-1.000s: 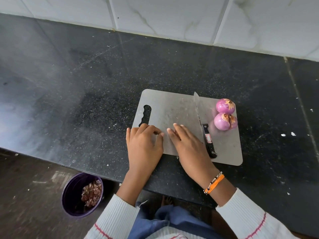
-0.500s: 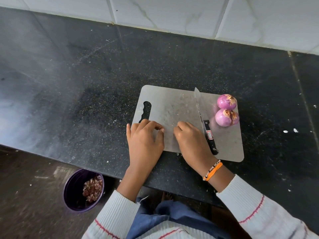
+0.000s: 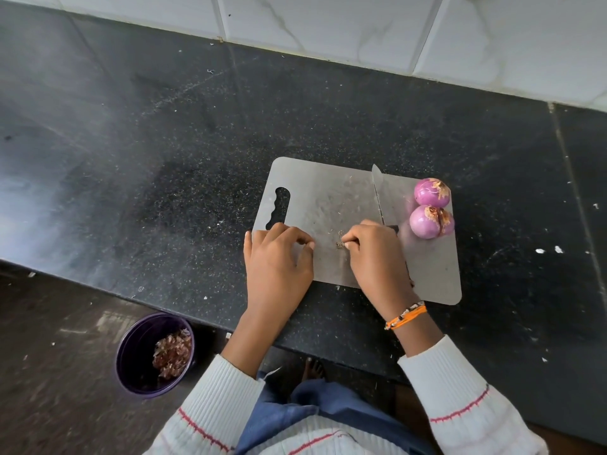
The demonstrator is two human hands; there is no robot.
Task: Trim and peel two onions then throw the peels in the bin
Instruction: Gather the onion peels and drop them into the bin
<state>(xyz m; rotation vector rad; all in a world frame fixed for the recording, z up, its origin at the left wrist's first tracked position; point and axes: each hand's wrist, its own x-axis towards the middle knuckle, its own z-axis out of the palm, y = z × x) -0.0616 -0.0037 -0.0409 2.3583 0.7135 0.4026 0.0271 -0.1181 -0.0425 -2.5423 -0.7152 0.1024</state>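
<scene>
1. The bin stands on the floor below the table's near edge, to the person's left, with peels already in it. Any scraps should be carried in a closed hand over that edge, then dropped straight down.
2. The left hand rests curled on the near left part of the cutting board; whether its grip holds any scraps, I cannot tell.
3. The right hand pinches a small tuft of root scraps between fingertips, at mid-board. Judged as final clean-up: sweep the bits into one pile and pinch firmly, since they are light and scatter easily.
4. The knife lies just beyond the right hand, its handle largely hidden under it; keep fingers off the blade edge.
5. The two onions, peeled and touching, sit at the board's far right corner, near its edge, and might roll if nudged.
6. The table beyond and to the left is open, giving free room.
</scene>
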